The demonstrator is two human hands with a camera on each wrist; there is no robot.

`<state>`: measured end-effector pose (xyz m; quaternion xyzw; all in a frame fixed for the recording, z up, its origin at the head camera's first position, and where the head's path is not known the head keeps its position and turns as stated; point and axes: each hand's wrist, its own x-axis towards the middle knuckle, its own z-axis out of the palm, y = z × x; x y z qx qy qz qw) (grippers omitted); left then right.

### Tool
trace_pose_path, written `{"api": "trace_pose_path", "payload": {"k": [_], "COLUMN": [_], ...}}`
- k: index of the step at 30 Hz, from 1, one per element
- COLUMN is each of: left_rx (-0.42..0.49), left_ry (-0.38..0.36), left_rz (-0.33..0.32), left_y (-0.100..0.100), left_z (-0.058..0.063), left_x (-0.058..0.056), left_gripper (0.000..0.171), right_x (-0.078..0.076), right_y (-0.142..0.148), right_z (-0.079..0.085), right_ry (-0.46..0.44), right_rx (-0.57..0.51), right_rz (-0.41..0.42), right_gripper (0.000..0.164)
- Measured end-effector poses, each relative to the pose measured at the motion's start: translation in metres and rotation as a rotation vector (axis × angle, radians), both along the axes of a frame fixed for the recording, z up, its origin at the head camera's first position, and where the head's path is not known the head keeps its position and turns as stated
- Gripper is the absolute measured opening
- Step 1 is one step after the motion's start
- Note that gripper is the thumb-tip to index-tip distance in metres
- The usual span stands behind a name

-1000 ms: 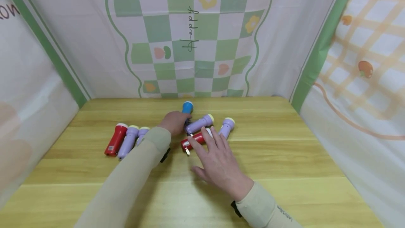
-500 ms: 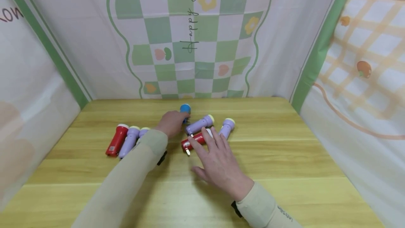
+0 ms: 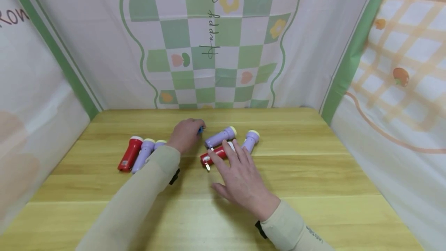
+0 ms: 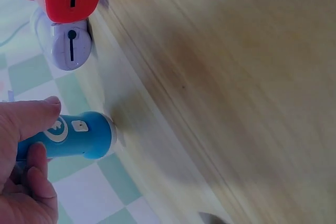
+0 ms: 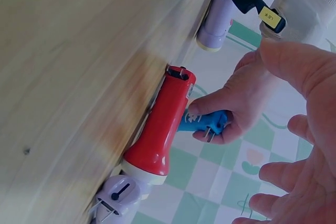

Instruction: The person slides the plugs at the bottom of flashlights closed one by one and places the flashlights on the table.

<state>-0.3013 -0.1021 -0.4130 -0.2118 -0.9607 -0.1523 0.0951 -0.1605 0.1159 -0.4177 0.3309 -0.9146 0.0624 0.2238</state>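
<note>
Left hand [image 3: 186, 135] pinches the blue flashlight [image 4: 95, 136] between curled fingers, seemingly to reposition it; next likely calls for steady grip. Right hand [image 3: 244, 181] spreads empty fingers, red flashlight [image 3: 218, 152] toward ten o'clock.

From my head, the view faces forward and down over my left hand [image 3: 186, 135], my right hand [image 3: 242, 179] and the pale wooden table [image 3: 209, 214] around my grip. My left wrist's view looks close and tilted at the blue plastic flashlight [image 4: 77, 141] in that grip. My right wrist's, also tilted, looks past a white-rimmed red plastic flashlight [image 5: 161, 121] to the same grip; all three share the green-and-white checked cloth [image 3: 226, 49] beyond.
</note>
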Motion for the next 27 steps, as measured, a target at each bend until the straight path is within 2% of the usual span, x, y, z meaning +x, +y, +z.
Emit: {"api": "trace_pose_path", "payload": {"k": [5, 18, 23, 27], "left_rx": [0.017, 0.070, 0.082, 0.087], "left_ry": [-0.007, 0.058, 0.095, 0.093], "left_rz": [0.014, 0.014, 0.004, 0.012], "left_y": [-0.003, -0.011, -0.016, -0.020], "left_z": [-0.001, -0.006, -0.005, -0.002], "left_x": [0.001, 0.007, 0.011, 0.016], "left_gripper": [0.027, 0.022, 0.019, 0.021], "right_x": [0.000, -0.001, -0.001, -0.001], "right_y": [-0.001, -0.001, -0.002, -0.002], "right_z": [0.000, -0.002, -0.002, -0.002], "right_ry": [0.001, 0.015, 0.019, 0.029], "right_rx": [0.010, 0.004, 0.002, 0.003], "right_rz": [-0.002, -0.004, -0.001, 0.005], "right_gripper": [0.091, 0.089, 0.090, 0.090]}}
